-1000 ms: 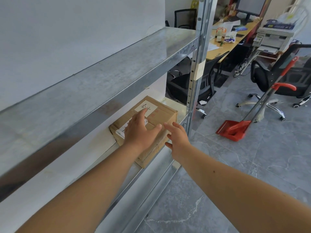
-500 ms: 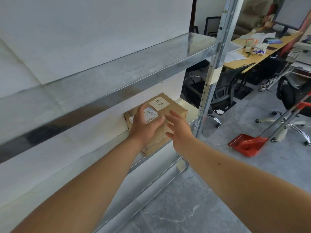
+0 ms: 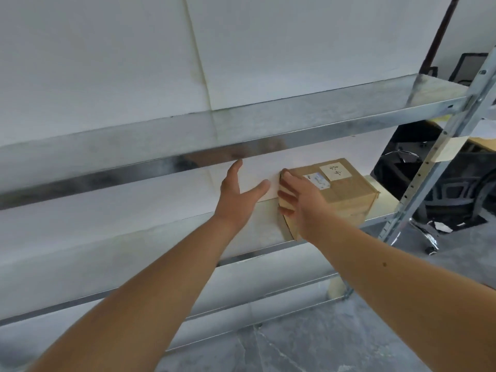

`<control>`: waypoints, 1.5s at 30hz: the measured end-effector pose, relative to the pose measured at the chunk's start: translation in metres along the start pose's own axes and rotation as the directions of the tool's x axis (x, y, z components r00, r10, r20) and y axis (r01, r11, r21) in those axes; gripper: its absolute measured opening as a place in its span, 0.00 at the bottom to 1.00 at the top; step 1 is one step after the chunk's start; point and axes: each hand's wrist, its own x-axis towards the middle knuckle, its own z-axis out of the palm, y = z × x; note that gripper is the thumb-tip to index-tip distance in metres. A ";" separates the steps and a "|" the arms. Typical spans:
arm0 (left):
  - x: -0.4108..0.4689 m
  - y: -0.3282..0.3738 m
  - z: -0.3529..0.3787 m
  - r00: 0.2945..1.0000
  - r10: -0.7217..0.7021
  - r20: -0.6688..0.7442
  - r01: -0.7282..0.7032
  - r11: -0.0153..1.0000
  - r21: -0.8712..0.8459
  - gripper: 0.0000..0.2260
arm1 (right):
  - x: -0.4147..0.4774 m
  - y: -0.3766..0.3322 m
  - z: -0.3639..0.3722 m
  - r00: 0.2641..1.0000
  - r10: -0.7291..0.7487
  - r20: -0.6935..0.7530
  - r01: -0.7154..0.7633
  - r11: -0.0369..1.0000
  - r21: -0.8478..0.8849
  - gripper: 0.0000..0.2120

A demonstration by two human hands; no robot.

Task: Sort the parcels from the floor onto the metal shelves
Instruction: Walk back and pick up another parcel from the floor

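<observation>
Shelf (image 3: pixel 335 122) same; left hand (image 3: pixel 236 194) now off parcel (image 3: pixel 346 194).

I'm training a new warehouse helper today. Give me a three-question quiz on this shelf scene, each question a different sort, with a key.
1. True or false: the cardboard box rests on the top shelf.
2. Which hand touches the box?
A. left hand
B. right hand
C. both
3. Fill in: the box sits near the shelf's ____ end, beside the upright post.

Key:
1. False; it is on the shelf below.
2. B; the left hand is open and apart from the box, to its left.
3. Right.
</observation>
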 end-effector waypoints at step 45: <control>-0.409 -0.129 -0.552 0.363 -0.189 -0.912 0.069 0.982 -0.177 0.29 | -0.335 0.232 0.595 0.337 0.322 0.885 0.116 0.918 -0.378 0.17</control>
